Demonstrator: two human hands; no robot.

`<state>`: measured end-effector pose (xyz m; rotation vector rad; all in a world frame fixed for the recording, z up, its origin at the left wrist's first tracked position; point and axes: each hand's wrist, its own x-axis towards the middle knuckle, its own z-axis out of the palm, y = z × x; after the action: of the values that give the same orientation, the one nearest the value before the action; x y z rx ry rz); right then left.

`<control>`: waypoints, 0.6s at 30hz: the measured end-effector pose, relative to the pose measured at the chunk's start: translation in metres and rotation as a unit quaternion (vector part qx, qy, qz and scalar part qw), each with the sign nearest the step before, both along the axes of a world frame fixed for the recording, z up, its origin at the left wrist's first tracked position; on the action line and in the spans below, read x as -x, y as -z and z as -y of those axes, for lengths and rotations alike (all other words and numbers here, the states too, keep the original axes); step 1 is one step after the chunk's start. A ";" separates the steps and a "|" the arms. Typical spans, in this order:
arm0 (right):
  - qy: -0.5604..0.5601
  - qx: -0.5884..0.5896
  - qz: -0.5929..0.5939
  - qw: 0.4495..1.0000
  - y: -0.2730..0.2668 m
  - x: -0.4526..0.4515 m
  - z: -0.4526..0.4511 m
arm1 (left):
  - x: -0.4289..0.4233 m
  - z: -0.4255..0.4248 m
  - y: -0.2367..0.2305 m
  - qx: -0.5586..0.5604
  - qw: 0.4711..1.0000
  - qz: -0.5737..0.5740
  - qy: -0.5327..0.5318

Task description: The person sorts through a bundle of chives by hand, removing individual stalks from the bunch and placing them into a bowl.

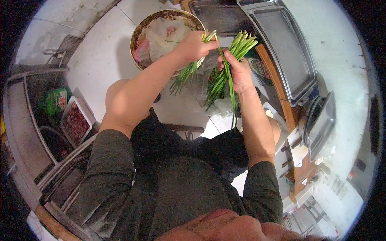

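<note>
My left hand (pixel 194 45) grips a small bunch of garlic chives (pixel 186 76), its pale cut ends poking out past the fingers and its green leaves hanging below. To its right, a thicker bunch of chives (pixel 242 43) is held in my right hand (pixel 236 68), stem ends up and leaf tips pointing down. One long stalk (pixel 231 82) runs loose over the front of that hand. Beneath the bunches lies a clear plastic bag (pixel 220 109), partly hidden. Beyond my left hand stands a round, stained basin (pixel 137 31) with crumpled clear plastic bags (pixel 164 36) and something pink inside.
Metal trays (pixel 283 48) lean along the right side by a wooden edge (pixel 271 66). Glass lids or dishes (pixel 321 126) stand lower right. At left, a white container (pixel 77 120) of dark red contents sits by a green container (pixel 55 101) and metal shelving (pixel 33 120).
</note>
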<state>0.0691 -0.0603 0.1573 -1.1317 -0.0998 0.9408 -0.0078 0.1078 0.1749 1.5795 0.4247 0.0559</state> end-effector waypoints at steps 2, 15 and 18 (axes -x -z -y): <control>0.002 0.014 0.014 1.000 -0.002 0.002 -0.002 | -0.001 0.001 0.001 0.000 1.000 0.003 -0.003; -0.016 0.003 0.034 0.999 0.000 -0.001 0.001 | -0.001 0.001 -0.004 0.069 0.997 0.026 -0.014; -0.017 0.004 0.020 1.000 -0.002 0.000 0.001 | 0.000 -0.001 0.003 0.048 0.999 0.019 -0.003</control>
<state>0.0690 -0.0614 0.1594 -1.1587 -0.1483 0.9492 -0.0073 0.1092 0.1722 1.4803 0.3971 0.0690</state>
